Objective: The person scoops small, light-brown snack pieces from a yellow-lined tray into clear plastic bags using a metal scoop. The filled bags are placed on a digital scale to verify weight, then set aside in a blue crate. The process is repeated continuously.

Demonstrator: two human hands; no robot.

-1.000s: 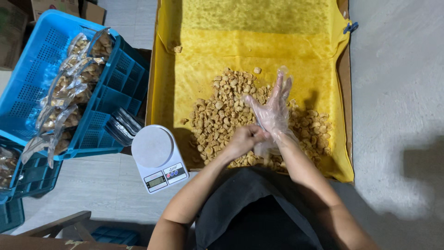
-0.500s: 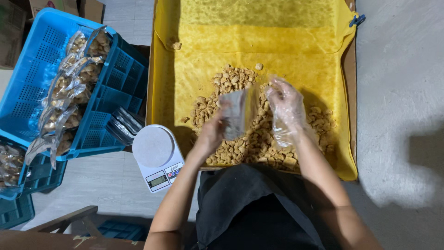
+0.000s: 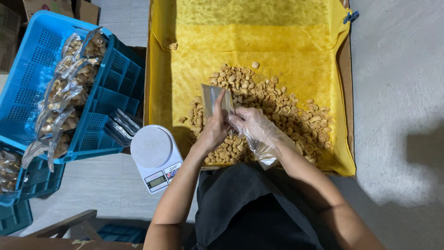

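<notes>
Your left hand [image 3: 213, 131] hides the clear pouch's [image 3: 213, 98] lower half (its contents can't be told); the far-left blue crate [image 3: 27, 69] is cut off.

Over a heap of pale nuts [image 3: 273, 109] on yellow sheet [image 3: 259, 41], the bare left hand [image 3: 213, 129] and gloved right hand [image 3: 253, 124] together hold a clear pouch [image 3: 213, 98].

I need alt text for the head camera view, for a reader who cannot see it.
Both hands hold a small clear pouch over a pile of pale nuts on a yellow sheet; the right hand wears a plastic glove, the left hand is bare. A white scale and blue crate stand left.
</notes>
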